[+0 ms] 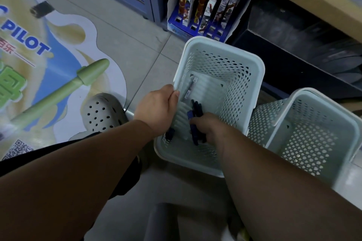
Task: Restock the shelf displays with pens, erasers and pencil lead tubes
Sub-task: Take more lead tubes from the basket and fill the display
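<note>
Down at floor level beside the low shelf, the head view shows the left hand (156, 108) clamped over the left rim of a pale perforated basket (231, 49), steadying it. The right hand (208, 130) curls round a bunch of dark blue pens (195, 108) lying inside the basket, which I read as the gathering step. The next move calls for lifting the bunch clear of the basket wall and up to a shelf display. A small white packet (190, 86) also lies inside, contents unclear.

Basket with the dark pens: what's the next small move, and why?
Probably lift the right hand straight up with the dark pens it grips, since the left hand is holding the basket by its rim to steady it.
</note>
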The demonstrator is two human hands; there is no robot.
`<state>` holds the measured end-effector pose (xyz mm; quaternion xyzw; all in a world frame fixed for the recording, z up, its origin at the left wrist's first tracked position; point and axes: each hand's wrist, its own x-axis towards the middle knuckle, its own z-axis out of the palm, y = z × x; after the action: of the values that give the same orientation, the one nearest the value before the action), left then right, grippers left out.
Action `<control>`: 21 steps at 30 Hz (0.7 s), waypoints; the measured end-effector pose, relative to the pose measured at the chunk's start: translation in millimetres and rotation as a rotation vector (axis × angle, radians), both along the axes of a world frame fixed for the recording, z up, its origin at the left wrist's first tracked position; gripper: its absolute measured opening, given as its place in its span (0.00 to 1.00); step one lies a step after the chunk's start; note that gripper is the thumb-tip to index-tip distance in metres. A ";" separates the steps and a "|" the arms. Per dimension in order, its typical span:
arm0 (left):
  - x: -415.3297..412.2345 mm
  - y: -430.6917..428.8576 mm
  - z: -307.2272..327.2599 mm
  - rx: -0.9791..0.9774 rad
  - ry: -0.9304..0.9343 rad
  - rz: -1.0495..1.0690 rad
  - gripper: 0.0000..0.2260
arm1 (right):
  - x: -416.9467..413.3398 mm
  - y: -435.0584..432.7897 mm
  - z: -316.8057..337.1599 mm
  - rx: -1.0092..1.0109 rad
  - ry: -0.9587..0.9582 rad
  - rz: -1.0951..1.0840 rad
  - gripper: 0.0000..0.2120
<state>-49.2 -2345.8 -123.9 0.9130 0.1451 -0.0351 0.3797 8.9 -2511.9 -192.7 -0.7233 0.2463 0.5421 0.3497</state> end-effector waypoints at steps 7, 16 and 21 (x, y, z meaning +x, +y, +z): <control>-0.1 -1.0 1.0 -0.006 -0.028 -0.009 0.12 | -16.4 6.3 -8.7 0.118 0.021 0.028 0.14; 0.6 -1.0 -0.3 -0.001 -0.021 -0.008 0.12 | -12.8 28.8 -7.7 0.159 0.118 0.147 0.23; 0.5 -1.7 1.5 0.005 -0.023 -0.011 0.12 | -15.6 34.1 -4.0 0.162 0.118 0.094 0.15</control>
<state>-48.7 -2347.5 -122.4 0.9151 0.1360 -0.0264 0.3788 -6.7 -2477.8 -196.7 -0.6702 0.1877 0.6176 0.3663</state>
